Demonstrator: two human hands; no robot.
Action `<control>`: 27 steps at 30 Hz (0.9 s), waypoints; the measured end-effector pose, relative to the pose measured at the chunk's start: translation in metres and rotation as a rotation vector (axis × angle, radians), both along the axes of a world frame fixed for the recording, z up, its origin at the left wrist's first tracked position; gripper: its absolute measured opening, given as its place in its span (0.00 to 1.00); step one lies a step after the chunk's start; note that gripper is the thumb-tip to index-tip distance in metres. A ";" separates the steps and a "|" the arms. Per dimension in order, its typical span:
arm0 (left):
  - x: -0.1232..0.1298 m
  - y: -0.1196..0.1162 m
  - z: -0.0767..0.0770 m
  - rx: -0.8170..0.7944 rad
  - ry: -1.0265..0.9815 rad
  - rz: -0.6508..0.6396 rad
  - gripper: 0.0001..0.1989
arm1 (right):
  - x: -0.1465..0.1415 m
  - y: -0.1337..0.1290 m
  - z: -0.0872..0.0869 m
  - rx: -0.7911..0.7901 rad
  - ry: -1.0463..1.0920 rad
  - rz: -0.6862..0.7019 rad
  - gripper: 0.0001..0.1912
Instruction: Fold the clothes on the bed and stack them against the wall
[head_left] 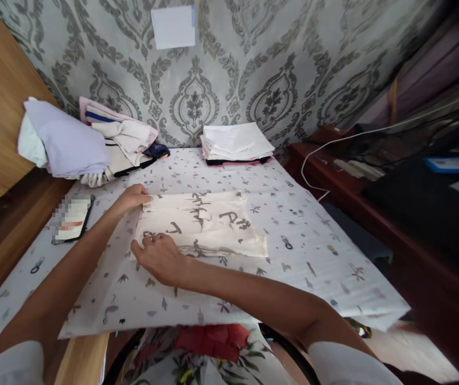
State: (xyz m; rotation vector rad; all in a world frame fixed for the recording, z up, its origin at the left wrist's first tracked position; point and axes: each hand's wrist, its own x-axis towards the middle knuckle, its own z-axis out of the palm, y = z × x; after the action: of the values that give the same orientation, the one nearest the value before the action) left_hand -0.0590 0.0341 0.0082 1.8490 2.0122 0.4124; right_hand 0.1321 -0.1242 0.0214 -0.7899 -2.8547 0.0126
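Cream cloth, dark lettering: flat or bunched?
Laid flat: the cream cloth lies in a rough, wrinkled rectangle, left hand and right hand at its left end.

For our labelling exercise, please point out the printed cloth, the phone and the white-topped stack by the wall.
Printed cloth point(197, 227): head view, middle of its upper face.
Phone point(76, 218): head view, on its screen.
White-topped stack point(237, 140): head view, on its top piece.

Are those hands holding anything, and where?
Both touch the cloth: left hand at its far left corner, right hand at the near left one. Gripping or just pressing, I can't tell.
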 end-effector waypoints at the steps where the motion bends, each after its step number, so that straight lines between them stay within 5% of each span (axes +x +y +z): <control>1: -0.001 0.000 0.002 -0.032 -0.024 0.007 0.11 | -0.002 0.000 0.002 -0.006 -0.011 0.012 0.16; 9: -0.001 -0.005 0.009 -0.027 -0.177 0.052 0.10 | -0.009 -0.003 0.004 -0.032 -0.041 0.023 0.11; 18: 0.004 -0.012 0.021 -0.132 -0.403 0.114 0.08 | 0.002 0.004 0.007 -0.213 0.052 -0.087 0.29; 22: 0.018 -0.014 0.035 -0.108 -0.439 0.113 0.07 | 0.017 0.004 0.006 -0.347 0.247 -0.216 0.31; 27: 0.057 -0.011 0.058 -0.066 -0.550 0.044 0.07 | 0.044 -0.007 -0.006 -0.536 0.746 -0.304 0.25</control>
State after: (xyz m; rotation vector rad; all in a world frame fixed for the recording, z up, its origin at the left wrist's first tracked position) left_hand -0.0017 0.0226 0.0662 1.4475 1.6639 0.7615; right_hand 0.1766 -0.1310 0.0153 -1.0260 -2.0091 0.8612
